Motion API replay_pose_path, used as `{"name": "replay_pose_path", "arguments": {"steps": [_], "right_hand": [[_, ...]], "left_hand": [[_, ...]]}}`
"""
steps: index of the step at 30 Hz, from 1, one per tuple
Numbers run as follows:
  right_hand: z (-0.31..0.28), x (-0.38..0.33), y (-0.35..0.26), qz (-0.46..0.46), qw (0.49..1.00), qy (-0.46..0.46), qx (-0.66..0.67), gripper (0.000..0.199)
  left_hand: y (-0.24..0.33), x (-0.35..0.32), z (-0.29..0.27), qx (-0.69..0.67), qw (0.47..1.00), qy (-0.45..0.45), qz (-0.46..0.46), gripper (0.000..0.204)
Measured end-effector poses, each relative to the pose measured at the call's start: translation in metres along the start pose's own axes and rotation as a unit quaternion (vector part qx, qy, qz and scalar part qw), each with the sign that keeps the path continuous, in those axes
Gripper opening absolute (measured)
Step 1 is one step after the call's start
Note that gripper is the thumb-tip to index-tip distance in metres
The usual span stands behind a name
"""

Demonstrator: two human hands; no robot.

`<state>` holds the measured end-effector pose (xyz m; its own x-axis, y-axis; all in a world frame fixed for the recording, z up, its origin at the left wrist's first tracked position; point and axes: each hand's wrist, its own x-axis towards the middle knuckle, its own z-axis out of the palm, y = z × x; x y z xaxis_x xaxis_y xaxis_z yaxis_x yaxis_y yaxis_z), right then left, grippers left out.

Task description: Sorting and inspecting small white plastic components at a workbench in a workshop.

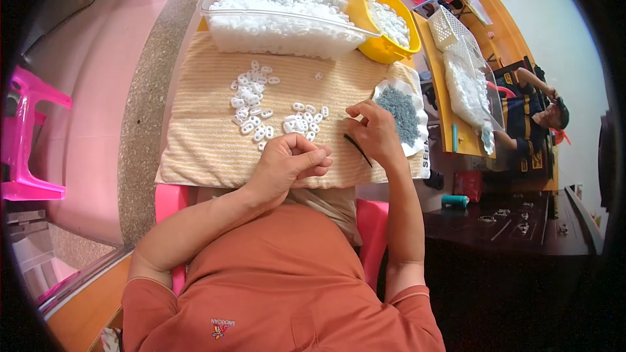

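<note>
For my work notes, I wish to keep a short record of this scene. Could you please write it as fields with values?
Left hand: fingers bent; any held item unclear
Right hand: close to thin black tool and grey pieces
On striped towel: two groups of oval white pieces
Far side: clear bin and yellow tub, both containing white pieces

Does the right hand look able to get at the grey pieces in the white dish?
Probably yes: the right hand is close beside the uncovered white dish, and nothing visible blocks its way to the grey pieces.
</note>
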<state>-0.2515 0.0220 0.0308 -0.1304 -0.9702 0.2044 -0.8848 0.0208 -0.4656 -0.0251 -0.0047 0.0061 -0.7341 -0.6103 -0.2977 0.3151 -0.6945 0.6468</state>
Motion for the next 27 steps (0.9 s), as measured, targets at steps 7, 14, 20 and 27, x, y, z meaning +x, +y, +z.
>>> {"name": "replay_pose_path", "arguments": {"steps": [7,14,20,27], "right_hand": [[0.006,0.003,-0.006,-0.005,0.997,-0.031,-0.07,0.015],[0.004,0.005,-0.009,0.021,0.994,-0.085,-0.073,0.011],[0.002,-0.003,-0.01,-0.029,0.997,-0.052,-0.046,0.011],[-0.003,-0.024,-0.034,-0.092,0.994,0.037,0.053,0.013]], "left_hand": [[0.001,-0.003,0.001,0.014,1.0,0.005,-0.027,0.012],[-0.001,-0.003,0.0,0.021,0.999,0.008,-0.028,0.013],[0.003,-0.003,0.001,0.041,0.998,0.014,-0.043,0.013],[0.004,-0.004,0.002,0.029,0.999,0.017,-0.027,0.014]]}}
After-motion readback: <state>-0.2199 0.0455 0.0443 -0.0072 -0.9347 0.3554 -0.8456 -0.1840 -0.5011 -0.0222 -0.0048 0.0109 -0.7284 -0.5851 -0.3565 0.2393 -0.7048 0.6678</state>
